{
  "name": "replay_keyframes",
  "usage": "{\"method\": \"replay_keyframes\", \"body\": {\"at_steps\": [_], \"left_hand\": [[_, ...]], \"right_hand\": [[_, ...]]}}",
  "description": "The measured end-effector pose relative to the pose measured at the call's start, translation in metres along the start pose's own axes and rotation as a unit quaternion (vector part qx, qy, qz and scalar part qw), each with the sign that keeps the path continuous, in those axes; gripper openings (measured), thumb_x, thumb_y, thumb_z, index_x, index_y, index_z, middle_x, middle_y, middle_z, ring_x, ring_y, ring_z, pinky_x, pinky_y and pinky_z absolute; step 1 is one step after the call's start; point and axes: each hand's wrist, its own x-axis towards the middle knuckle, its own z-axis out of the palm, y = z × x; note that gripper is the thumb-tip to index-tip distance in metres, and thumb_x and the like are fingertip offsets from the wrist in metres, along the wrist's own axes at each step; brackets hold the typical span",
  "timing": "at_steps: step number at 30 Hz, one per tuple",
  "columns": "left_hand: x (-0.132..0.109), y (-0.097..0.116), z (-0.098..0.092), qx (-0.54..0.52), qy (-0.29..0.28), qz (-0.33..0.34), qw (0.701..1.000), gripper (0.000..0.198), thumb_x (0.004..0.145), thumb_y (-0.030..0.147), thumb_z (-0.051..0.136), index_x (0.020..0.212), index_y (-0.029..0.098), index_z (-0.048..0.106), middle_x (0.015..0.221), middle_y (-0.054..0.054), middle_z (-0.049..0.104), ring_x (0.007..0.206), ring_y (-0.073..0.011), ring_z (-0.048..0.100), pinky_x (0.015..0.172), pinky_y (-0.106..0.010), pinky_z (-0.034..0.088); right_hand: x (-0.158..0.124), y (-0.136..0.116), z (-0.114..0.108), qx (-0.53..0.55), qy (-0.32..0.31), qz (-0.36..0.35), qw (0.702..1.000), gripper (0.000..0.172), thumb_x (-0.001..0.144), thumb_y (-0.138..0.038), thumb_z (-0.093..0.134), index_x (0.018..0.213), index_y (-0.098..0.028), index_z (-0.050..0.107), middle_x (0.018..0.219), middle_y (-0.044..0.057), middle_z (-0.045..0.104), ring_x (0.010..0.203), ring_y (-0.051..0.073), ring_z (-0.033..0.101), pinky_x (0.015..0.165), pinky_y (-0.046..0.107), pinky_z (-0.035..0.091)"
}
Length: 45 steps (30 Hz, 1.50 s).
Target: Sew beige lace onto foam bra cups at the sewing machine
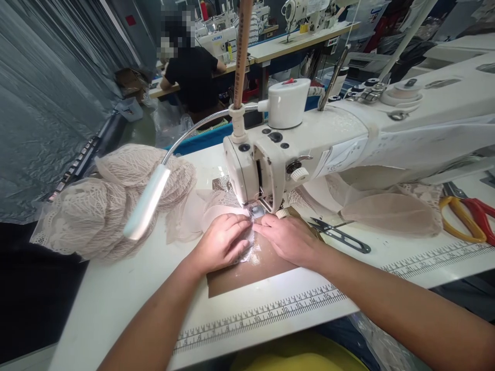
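Note:
A sewing machine [243,159] stands over the table, its needle area brightly lit. Just in front of its presser foot, my left hand [224,239] has closed fingers on a pale lace fabric piece [246,251], part of which hangs out below the palm. From the other side my right hand [288,238] reaches in, fingers together and fingertips pressing the same fabric by the needle. My hands nearly meet there, and they hide most of the seam. Under them lies a brown plate [228,283]. Thread snips [342,237] rest beside my right wrist.
Layered beige lace pieces [100,206] are heaped on the left, below a bent-neck lamp [147,201]. Sheer beige cups [386,212] and yellow-and-red-handled scissors [462,221] lie right. A printed ruler [270,314] follows the front edge. Another person [193,77] sits behind.

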Motion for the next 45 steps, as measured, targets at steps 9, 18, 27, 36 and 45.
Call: {"method": "replay_keyframes", "body": {"at_steps": [9,18,27,36,45], "left_hand": [[-0.003,-0.002,-0.001,0.060,-0.052,0.030,0.996,0.043,0.090,0.031,0.048,0.129,0.013,0.052,0.130,-0.013,0.056,0.111,-0.0282,0.050,0.095,-0.045,0.042],[-0.003,-0.001,0.002,0.058,-0.031,0.002,0.998,0.044,0.089,0.032,0.050,0.128,0.013,0.053,0.133,-0.013,0.053,0.109,-0.0275,0.048,0.096,-0.046,0.042],[-0.006,-0.003,0.002,0.033,-0.017,-0.005,0.999,0.032,0.088,0.026,0.050,0.117,0.014,0.059,0.123,-0.012,0.059,0.107,-0.0256,0.050,0.095,-0.044,0.041],[-0.009,-0.003,0.000,0.000,-0.015,0.009,1.000,0.025,0.086,0.029,0.055,0.107,0.017,0.061,0.101,-0.010,0.060,0.090,-0.0217,0.053,0.084,-0.039,0.044],[-0.006,0.000,0.004,-0.021,-0.001,-0.031,0.999,0.020,0.092,0.026,0.047,0.079,0.017,0.059,0.077,-0.006,0.059,0.076,-0.0177,0.051,0.074,-0.033,0.042]], "right_hand": [[-0.004,-0.005,0.002,-0.039,0.004,0.020,0.999,0.040,0.084,-0.007,0.045,0.118,-0.021,0.061,0.089,0.005,0.061,0.071,0.015,0.049,0.063,0.030,0.029],[0.002,-0.004,0.002,-0.063,0.025,0.040,0.997,0.039,0.084,-0.008,0.045,0.117,-0.019,0.061,0.081,0.004,0.062,0.066,0.015,0.047,0.055,0.030,0.023],[-0.005,0.003,-0.002,-0.022,0.001,-0.019,1.000,0.033,0.083,-0.009,0.047,0.110,-0.021,0.063,0.077,0.002,0.054,0.062,0.014,0.037,0.055,0.029,0.020],[-0.008,0.006,-0.001,0.020,-0.019,-0.100,0.995,0.038,0.079,-0.004,0.044,0.108,-0.021,0.064,0.080,0.004,0.051,0.074,0.017,0.040,0.062,0.028,0.026],[-0.009,0.008,0.003,0.039,0.006,-0.115,0.993,0.036,0.084,-0.008,0.043,0.108,-0.022,0.066,0.076,0.003,0.049,0.072,0.017,0.038,0.062,0.028,0.028]]}}
